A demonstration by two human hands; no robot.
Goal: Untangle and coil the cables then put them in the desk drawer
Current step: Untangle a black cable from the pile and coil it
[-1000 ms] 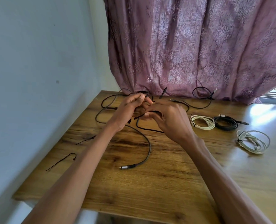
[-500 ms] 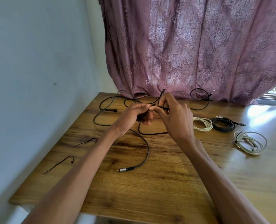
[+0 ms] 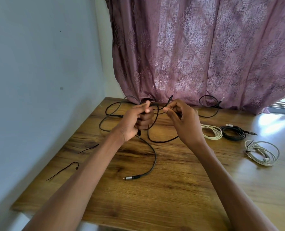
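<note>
A tangle of black cables lies at the back of the wooden desk. My left hand grips a bundle of the black cable above the desk. My right hand pinches a strand of the same cable between thumb and forefinger, a short way right of the left hand. One end with a silver plug trails toward me on the desk. Another loop lies by the curtain. Three coiled cables sit to the right: a white one, a black one and a grey-white one.
Two thin black cable ties lie near the desk's left edge, next to the pale wall. A mauve curtain hangs behind the desk. No drawer is in view.
Both hands have lifted the cable and drawn slightly apart, the right hand pulling a strand to the right. The view has shifted a little.
</note>
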